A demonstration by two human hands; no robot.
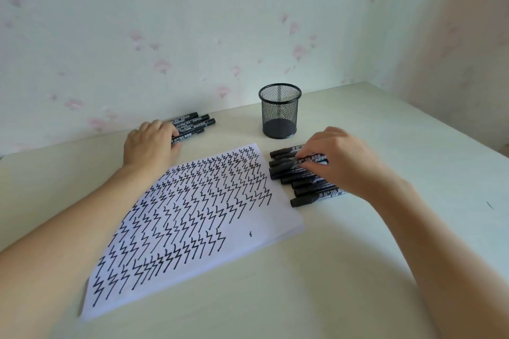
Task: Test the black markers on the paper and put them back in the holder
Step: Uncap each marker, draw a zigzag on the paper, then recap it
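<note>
A white sheet of paper point(264, 224) covered with rows of black zigzag marks lies on the table in front of me. Behind it stands a black mesh holder point(279, 110), upright with nothing inside. Several black markers point(300, 192) lie in a row right of the paper. My right hand point(338, 162) rests over that row, fingertips pinching one marker point(285, 165) near the top. A second, smaller group of black markers point(197, 124) lies at the back left by the wall. My left hand point(150, 143) lies palm down there, fingertips touching the nearest marker.
The pale table point(358, 270) meets a flowered wall at the back and another wall on the right. A small dark mark point(489, 205) shows on the tabletop at far right. My forearms cross the lower left and lower right of the view.
</note>
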